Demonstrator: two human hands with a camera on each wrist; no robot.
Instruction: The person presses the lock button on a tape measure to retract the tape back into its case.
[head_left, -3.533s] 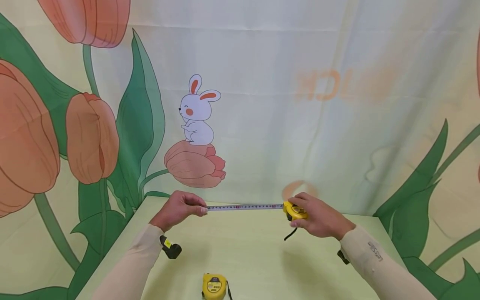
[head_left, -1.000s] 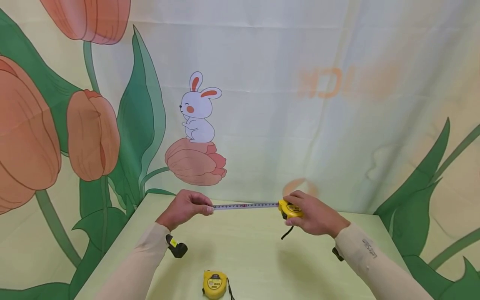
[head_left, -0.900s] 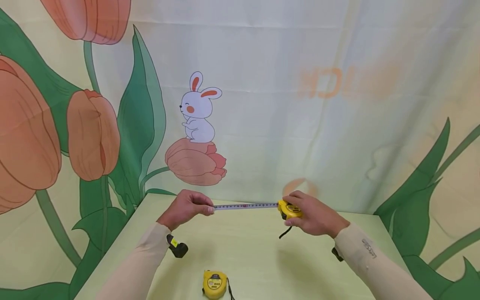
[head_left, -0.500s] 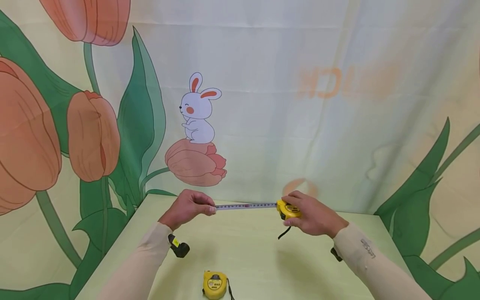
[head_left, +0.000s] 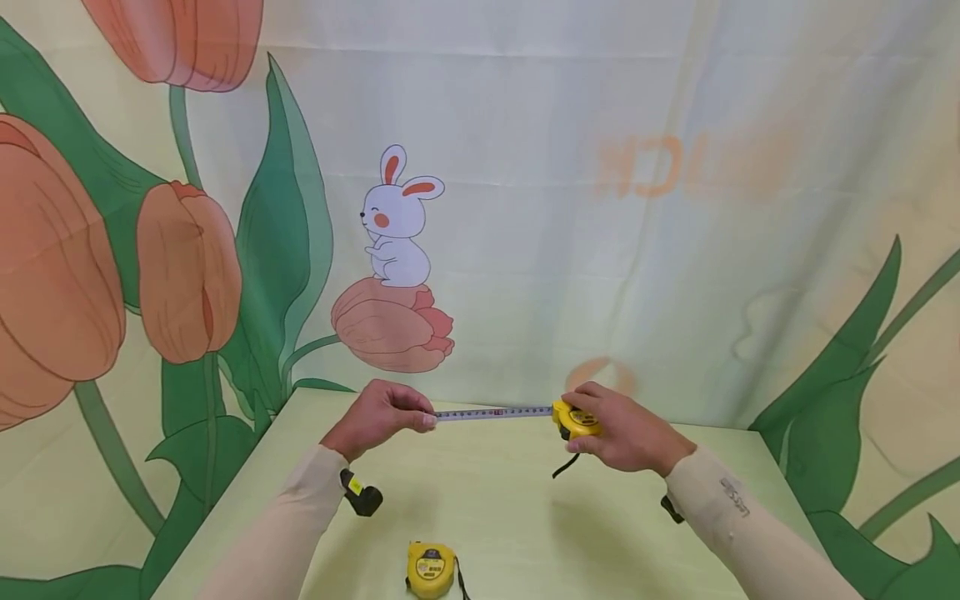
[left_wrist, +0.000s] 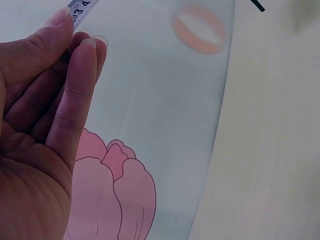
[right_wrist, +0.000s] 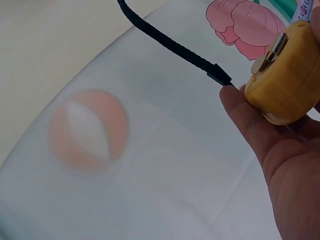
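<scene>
My right hand (head_left: 626, 429) grips a yellow tape measure (head_left: 574, 420) above the far part of the table. Its black wrist strap (right_wrist: 165, 42) hangs below the case. A stretch of white blade (head_left: 495, 412) runs straight out to the left, with dark markings and one red-marked number. Thumb and fingers of my left hand (head_left: 378, 421) pinch the blade near its free end, which the fingers hide. Close up in the left wrist view, the blade (left_wrist: 81, 11) shows between thumb and fingertips. A second yellow tape measure (head_left: 431, 572) lies on the table nearer to me.
The pale green table (head_left: 480, 500) ends against a hanging cloth backdrop (head_left: 525, 250) printed with tulips and a rabbit. A black wrist camera (head_left: 362, 497) is strapped under the left wrist, another (head_left: 672, 508) under the right.
My hands have come closer together, the left moving right and the right moving slightly left. The exposed blade between them has grown shorter. The second tape measure stays on the table.
</scene>
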